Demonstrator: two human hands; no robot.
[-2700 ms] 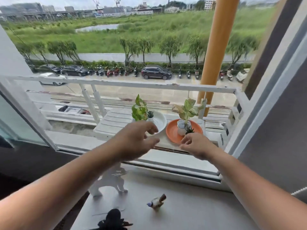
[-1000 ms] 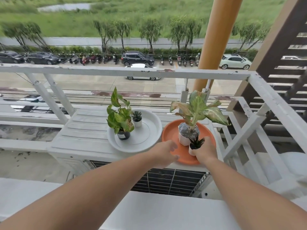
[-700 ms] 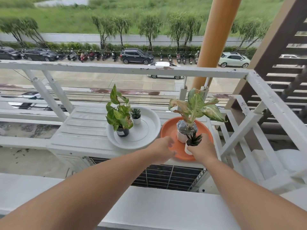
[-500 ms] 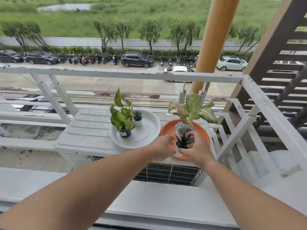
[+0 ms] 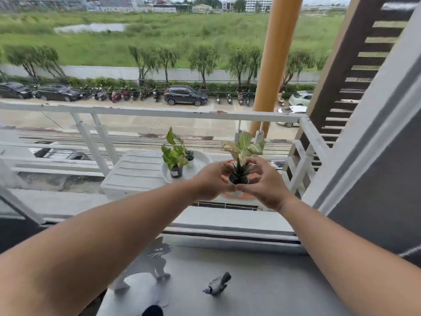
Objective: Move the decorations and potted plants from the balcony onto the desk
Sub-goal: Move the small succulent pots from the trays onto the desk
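Note:
Both hands cup a small dark spiky succulent in a white pot (image 5: 239, 174), lifted above the orange saucer (image 5: 237, 195). My left hand (image 5: 210, 179) wraps its left side and my right hand (image 5: 264, 181) its right side. Behind it a pale variegated leafy plant (image 5: 244, 144) stands on the orange saucer. On the white round tray (image 5: 201, 158) to the left sit a green leafy plant in a dark pot (image 5: 174, 156) and a tiny succulent (image 5: 189, 155). The grey desk (image 5: 262, 281) lies below my arms.
On the desk stand a grey cat cut-out (image 5: 151, 261), a small bird figurine (image 5: 217, 285) and a dark object (image 5: 152, 311) at the bottom edge. The white balcony railing (image 5: 159, 112), an orange post (image 5: 275, 65) and the window frame (image 5: 364, 124) on the right bound the space.
Both hands closed around the small succulent pot and lifted it off the orange saucer, drawing it back toward the window. The view pulled back, so the desk shows again.

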